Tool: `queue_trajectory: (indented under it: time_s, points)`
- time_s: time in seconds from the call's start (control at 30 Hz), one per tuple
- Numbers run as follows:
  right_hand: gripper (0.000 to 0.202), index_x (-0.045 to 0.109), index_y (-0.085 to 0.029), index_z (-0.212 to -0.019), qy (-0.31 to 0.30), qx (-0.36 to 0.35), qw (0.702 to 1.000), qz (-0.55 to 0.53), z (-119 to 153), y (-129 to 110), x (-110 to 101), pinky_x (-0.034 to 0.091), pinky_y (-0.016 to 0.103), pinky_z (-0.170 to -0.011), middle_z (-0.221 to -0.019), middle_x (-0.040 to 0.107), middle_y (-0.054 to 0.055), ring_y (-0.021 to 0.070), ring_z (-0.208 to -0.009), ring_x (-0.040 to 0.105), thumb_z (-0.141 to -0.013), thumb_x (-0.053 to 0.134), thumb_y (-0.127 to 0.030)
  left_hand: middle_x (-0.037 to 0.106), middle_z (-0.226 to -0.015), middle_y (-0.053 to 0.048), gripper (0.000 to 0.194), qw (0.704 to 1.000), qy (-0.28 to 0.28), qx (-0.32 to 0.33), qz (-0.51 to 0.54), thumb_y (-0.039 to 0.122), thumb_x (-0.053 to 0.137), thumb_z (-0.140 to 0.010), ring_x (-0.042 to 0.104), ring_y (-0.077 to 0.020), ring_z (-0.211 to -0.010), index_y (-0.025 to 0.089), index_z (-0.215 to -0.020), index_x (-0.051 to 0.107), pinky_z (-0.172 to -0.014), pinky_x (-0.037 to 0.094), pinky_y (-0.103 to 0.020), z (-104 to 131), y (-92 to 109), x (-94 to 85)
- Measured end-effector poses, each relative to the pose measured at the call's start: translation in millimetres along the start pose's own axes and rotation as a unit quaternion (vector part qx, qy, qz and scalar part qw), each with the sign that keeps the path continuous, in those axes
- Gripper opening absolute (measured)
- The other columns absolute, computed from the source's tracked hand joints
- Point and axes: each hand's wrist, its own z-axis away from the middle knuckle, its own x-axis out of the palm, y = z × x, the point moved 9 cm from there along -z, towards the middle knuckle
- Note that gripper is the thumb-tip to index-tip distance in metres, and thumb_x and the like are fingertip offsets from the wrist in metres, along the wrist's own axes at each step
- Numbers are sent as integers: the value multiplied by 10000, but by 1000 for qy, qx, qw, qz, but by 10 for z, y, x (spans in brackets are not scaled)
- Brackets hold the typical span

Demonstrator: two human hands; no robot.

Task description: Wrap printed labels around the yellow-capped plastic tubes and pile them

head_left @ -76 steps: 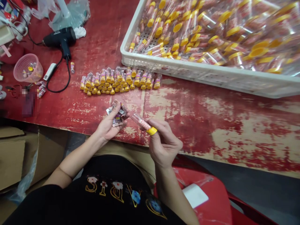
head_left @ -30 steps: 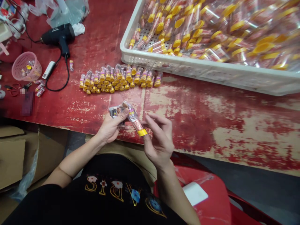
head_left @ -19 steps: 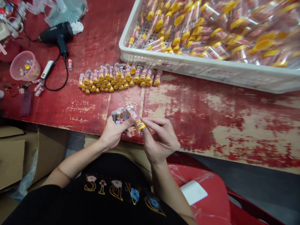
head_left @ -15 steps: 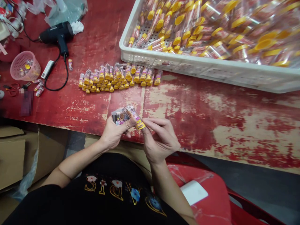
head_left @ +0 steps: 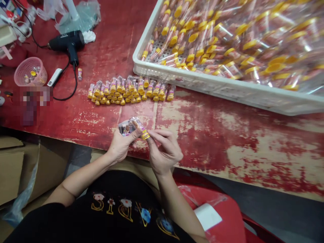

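Observation:
Near the front edge of the red table, my left hand holds a small stack of dark printed cards or labels and has its thumb against a small clear tube. This tube has a printed wrap and a yellow cap end that points down to the right. My right hand pinches the tube by that yellow end with thumb and fingertips. Beyond both hands, a group of similar yellow-ended tubes lies packed together on the table.
A white crate full of longer yellow-capped tubes stands at the back right. At the left are a black heat gun with its cord, a pink basket and plastic bags. A red stool is below the table.
Both hands have shifted slightly left in the picture with the tube between them. The crate and the heat gun appear a little lower and farther right, as the view has moved.

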Motion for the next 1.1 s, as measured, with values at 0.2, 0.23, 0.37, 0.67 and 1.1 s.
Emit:
queue_trajectory:
  time_s: [0.2,0.23,0.37,0.67,1.1]
  points:
    - [135,764,-209,-942,61,1,997,44,-546,626,380,559,349,-787,-867,693,44,172,-850,660,-871,667,-269,735,-941,-62,374,994,19,-43,100,320,780,-778,716,-152,-790,159,-1084,636,-611,536,-215,-204,30,-147]
    - [156,762,-198,-940,76,-8,995,67,-666,762,434,554,360,-803,-871,684,52,180,-862,652,-877,651,-287,740,-946,-65,329,991,33,-52,119,260,741,-813,723,-154,-807,159,-1106,631,-650,553,-228,-215,23,-201]
    - [216,758,-165,-984,-28,-51,985,165,-1150,1172,714,516,401,-894,-938,688,94,221,-945,626,-873,596,-255,740,-909,-55,297,985,67,-56,148,108,693,-826,722,-137,-786,147,-1116,646,-703,587,-242,-218,23,-441]
    - [270,683,-90,-1133,-352,128,864,337,-2551,1560,986,495,440,-1010,-1128,669,145,290,-1128,618,-890,590,-162,740,-851,-49,152,987,54,-86,124,52,677,-831,723,-137,-747,132,-959,697,-677,629,-252,-316,77,-447]
    - [465,644,-190,-759,-244,185,950,-56,-893,622,505,479,247,-569,-659,603,-38,111,-594,528,-612,816,-596,703,-806,-3,92,986,16,-70,149,45,636,-859,667,-86,-678,132,-834,655,-648,566,-187,-548,-40,173]
